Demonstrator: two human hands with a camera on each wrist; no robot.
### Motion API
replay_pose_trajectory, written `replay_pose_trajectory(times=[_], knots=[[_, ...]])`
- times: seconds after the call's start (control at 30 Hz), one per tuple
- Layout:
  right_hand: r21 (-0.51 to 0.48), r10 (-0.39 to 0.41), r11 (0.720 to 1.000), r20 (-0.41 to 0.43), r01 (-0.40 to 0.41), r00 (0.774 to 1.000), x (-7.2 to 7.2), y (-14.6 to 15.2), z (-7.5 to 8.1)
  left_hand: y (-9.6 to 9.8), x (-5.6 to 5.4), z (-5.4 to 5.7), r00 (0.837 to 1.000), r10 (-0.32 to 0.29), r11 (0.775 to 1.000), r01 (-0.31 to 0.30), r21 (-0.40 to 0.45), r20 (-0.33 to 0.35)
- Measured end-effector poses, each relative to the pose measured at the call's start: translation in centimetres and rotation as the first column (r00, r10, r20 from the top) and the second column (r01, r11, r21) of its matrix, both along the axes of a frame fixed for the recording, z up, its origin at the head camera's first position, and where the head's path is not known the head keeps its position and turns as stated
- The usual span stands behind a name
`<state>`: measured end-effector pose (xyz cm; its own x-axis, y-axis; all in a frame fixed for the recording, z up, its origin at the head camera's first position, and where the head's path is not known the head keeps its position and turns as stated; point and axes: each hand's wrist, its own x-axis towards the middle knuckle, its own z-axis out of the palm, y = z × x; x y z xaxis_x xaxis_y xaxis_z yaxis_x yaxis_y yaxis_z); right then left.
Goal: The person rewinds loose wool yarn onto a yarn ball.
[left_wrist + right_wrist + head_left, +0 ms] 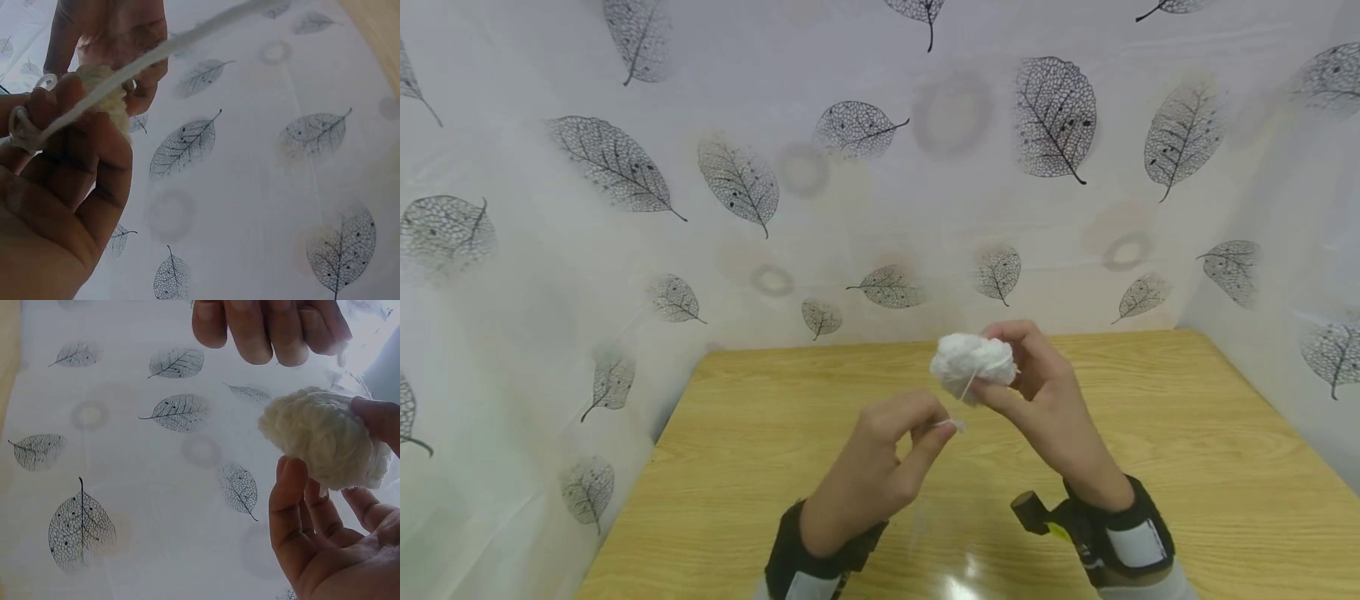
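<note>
A small ball of white yarn (972,363) is held above the table between the thumb and fingers of my right hand (1060,412). In the right wrist view the ball (325,439) looks fluffy and uneven, with my right thumb on one side and fingertips beneath. Lower and to the left, my left hand (880,467) has its fingers curled and pinches a strand of the white yarn near the thumb tip. The left wrist view shows the yarn strand (150,59) running slantwise across that hand, with a small loop (24,128) by its fingers.
Beneath both hands is a wood-grain table (760,417). A pale curtain with leaf prints (887,287) hangs behind it and along both sides. Black straps with a camera (1037,512) are worn on the wrists.
</note>
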<state>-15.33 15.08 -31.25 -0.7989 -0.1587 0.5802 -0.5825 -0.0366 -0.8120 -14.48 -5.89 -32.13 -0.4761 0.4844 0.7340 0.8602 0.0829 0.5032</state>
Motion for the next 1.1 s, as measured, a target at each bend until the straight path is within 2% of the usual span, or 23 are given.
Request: replay_pose_trajectory(times=[0.1,0.2,0.33,0.43,0.6,0.83,0.93,1.1], knots=[[-0.028,0.019,0.999,0.1,-0.016,0.995,0.2,0.2,0.2,0.0,0.0,0.0,1.0,-0.011,1.0,0.011,-0.008,0.021],[-0.085,0.026,0.996,0.196,-0.009,0.98,0.4,0.4,0.5,-0.1,0.0,0.1,0.999,-0.007,1.0,0.008,-0.018,0.047],[-0.247,0.116,0.968,0.261,-0.05,0.958,0.3,0.7,0.6,-0.2,0.0,0.2,0.998,-0.003,0.999,0.006,-0.038,0.067],[-0.324,0.187,0.941,0.267,-0.094,0.946,0.2,1.1,0.6,-0.2,0.0,0.1,0.998,-0.003,0.998,0.008,-0.06,0.07],[-0.37,0.298,0.906,0.22,-0.203,0.929,0.1,1.5,0.6,-0.2,0.0,0.0,0.995,0.001,0.995,0.009,-0.103,0.098],[-0.441,0.394,0.849,0.166,-0.29,0.904,0.2,1.7,0.8,-0.3,0.1,-0.1,0.982,0.008,0.989,0.02,-0.148,0.187],[-0.45,0.409,0.84,0.161,-0.302,0.898,0.2,1.8,0.8,-0.4,0.2,-0.1,0.981,0.025,0.988,0.005,-0.153,0.191],[-0.433,0.391,0.854,0.167,-0.289,0.905,0.2,1.9,0.8,-0.7,-0.1,-0.1,0.984,0.062,0.992,-0.041,-0.122,0.17]])
